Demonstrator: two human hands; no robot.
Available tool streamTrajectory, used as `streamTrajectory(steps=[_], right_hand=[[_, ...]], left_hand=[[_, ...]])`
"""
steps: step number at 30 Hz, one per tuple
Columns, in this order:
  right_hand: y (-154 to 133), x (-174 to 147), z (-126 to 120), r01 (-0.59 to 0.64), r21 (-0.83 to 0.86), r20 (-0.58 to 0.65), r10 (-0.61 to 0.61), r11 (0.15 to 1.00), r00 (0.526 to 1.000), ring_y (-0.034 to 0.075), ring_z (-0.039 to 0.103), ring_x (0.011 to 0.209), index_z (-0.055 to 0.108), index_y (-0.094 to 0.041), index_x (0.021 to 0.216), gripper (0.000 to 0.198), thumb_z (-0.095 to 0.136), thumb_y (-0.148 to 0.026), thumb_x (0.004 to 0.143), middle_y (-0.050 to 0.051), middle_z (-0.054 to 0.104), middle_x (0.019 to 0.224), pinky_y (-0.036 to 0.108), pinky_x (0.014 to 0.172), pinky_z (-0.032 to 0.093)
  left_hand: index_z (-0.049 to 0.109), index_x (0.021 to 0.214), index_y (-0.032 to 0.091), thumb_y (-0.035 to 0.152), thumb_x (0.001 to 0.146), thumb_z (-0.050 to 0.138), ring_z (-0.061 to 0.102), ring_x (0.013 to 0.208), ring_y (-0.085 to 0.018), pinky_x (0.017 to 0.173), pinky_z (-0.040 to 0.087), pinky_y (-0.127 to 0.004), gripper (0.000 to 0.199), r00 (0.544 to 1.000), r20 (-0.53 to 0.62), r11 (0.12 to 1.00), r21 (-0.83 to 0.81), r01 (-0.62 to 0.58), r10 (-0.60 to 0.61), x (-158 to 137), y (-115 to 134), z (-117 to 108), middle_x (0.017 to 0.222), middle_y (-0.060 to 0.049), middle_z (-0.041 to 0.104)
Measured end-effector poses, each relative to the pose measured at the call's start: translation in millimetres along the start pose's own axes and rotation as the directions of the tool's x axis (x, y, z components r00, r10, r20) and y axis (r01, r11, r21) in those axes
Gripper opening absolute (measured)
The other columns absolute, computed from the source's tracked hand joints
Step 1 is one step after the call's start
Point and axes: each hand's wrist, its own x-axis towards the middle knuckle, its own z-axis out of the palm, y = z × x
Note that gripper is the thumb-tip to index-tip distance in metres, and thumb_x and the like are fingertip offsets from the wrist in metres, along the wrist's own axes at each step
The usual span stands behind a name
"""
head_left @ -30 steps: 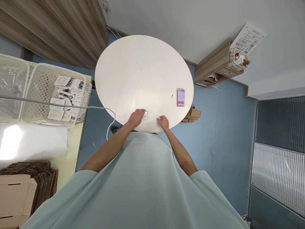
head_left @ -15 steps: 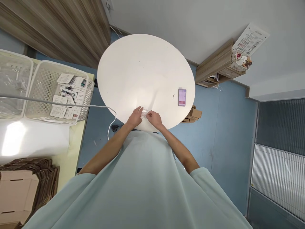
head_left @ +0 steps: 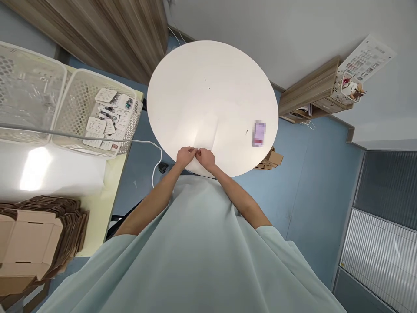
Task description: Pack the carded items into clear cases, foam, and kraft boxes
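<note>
My left hand (head_left: 185, 157) and my right hand (head_left: 206, 158) meet at the near edge of a round white table (head_left: 182, 95). Both are closed, thumbs and fingertips pinched together and almost touching. A faint, see-through strip, seemingly clear plastic film (head_left: 207, 132), stretches from the fingers away over the tabletop. Its exact kind is hard to make out, and the part at the fingertips is hidden. To the right on the table lies a phone (head_left: 259, 134), blurred out.
On the left side table stand white baskets, one holding printed cards (head_left: 106, 117), another clear plastic bags (head_left: 29, 98). Flattened cardboard boxes (head_left: 39, 239) are stacked nearer me. A white cable (head_left: 143, 141) hangs toward the round table. Cardboard (head_left: 272, 158) sits beyond its right edge.
My hands have drawn together, closing the gap where clear plastic showed between them. My left fingers, earlier stretched out, are now pinched. The whole view has shifted slightly.
</note>
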Motion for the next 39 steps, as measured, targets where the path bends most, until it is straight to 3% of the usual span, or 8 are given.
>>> streamTrajectory(steps=[5, 9, 13, 17, 21, 25, 31, 39], right_hand=[[13, -8, -5, 0.037, 0.094, -0.016, -0.036, 0.995, 0.999, 0.022, 0.072, 0.099, 0.072, -0.025, 0.099, 0.014, 0.062, -0.033, 0.105, 0.003, 0.08, 0.109, 0.03, 0.078, 0.053], [37, -18, -17, -0.028, 0.118, -0.12, 0.042, 0.993, 0.992, 0.021, 0.072, 0.104, 0.072, -0.025, 0.106, 0.011, 0.063, -0.031, 0.105, 0.002, 0.079, 0.11, 0.031, 0.086, 0.054], [55, -23, -22, -0.113, 0.1, -0.183, 0.13, 0.989, 0.974, 0.021, 0.071, 0.109, 0.07, -0.024, 0.115, 0.015, 0.061, -0.031, 0.105, 0.005, 0.075, 0.122, 0.032, 0.09, 0.056], [56, -23, -19, -0.105, 0.061, -0.174, 0.114, 0.993, 0.978, 0.023, 0.07, 0.113, 0.068, -0.025, 0.125, 0.021, 0.061, -0.032, 0.106, 0.009, 0.067, 0.132, 0.035, 0.094, 0.057], [53, -24, -17, -0.083, 0.038, -0.165, 0.088, 0.996, 0.982, 0.025, 0.07, 0.111, 0.067, -0.025, 0.128, 0.024, 0.057, -0.032, 0.108, 0.01, 0.064, 0.132, 0.037, 0.095, 0.059], [54, -25, -19, -0.074, 0.071, -0.149, 0.084, 0.995, 0.985, 0.023, 0.071, 0.106, 0.067, -0.026, 0.129, 0.025, 0.059, -0.032, 0.107, 0.008, 0.066, 0.131, 0.037, 0.097, 0.059], [58, -24, -23, -0.133, 0.174, -0.159, 0.161, 0.976, 0.974, 0.021, 0.072, 0.107, 0.062, -0.024, 0.136, 0.033, 0.065, -0.033, 0.104, 0.007, 0.072, 0.13, 0.034, 0.097, 0.058], [57, -15, -25, -0.182, 0.247, -0.107, 0.213, 0.952, 0.971, 0.024, 0.072, 0.123, 0.065, -0.022, 0.13, 0.033, 0.069, -0.04, 0.102, 0.007, 0.08, 0.122, 0.033, 0.099, 0.056]], left_hand=[[0.083, 0.1, 0.023, 0.029, 0.094, 0.063, 0.076, 0.111, -0.028, 0.097, 0.057, -0.036, 0.021, 0.999, 0.033, 0.998, 0.049, 0.041, -0.042, 11, -3, -3, 0.113, -0.007, 0.085], [0.079, 0.101, 0.023, 0.028, 0.098, 0.057, 0.076, 0.11, -0.029, 0.098, 0.056, -0.038, 0.022, 0.998, 0.019, 0.995, 0.081, 0.05, -0.052, 12, -2, -4, 0.112, -0.007, 0.084], [0.075, 0.106, 0.022, 0.044, 0.103, 0.057, 0.074, 0.115, -0.031, 0.101, 0.055, -0.041, 0.029, 1.0, -0.025, 0.996, 0.088, 0.017, -0.015, 7, 5, 2, 0.118, -0.01, 0.082], [0.072, 0.108, 0.023, 0.055, 0.099, 0.064, 0.073, 0.115, -0.033, 0.103, 0.055, -0.045, 0.034, 0.999, -0.045, 0.998, 0.065, -0.007, 0.01, 2, 10, 13, 0.12, -0.011, 0.081], [0.071, 0.107, 0.025, 0.046, 0.091, 0.076, 0.071, 0.117, -0.033, 0.103, 0.055, -0.046, 0.028, 0.998, -0.059, 0.997, 0.075, 0.001, 0.003, 3, 7, 20, 0.122, -0.011, 0.079], [0.068, 0.12, 0.023, 0.037, 0.087, 0.081, 0.073, 0.115, -0.029, 0.1, 0.056, -0.042, 0.038, 0.994, -0.067, 0.996, 0.009, 0.091, -0.09, 6, 5, 21, 0.119, -0.009, 0.08], [0.074, 0.104, 0.023, 0.037, 0.093, 0.072, 0.073, 0.111, -0.028, 0.099, 0.057, -0.041, 0.018, 0.993, -0.075, 0.995, -0.037, 0.092, -0.094, 7, 1, 16, 0.116, -0.009, 0.082], [0.072, 0.105, 0.024, 0.035, 0.095, 0.064, 0.072, 0.114, -0.034, 0.101, 0.056, -0.048, 0.017, 0.987, -0.127, 0.995, -0.005, 0.097, -0.097, 12, -2, 16, 0.116, -0.011, 0.081]])
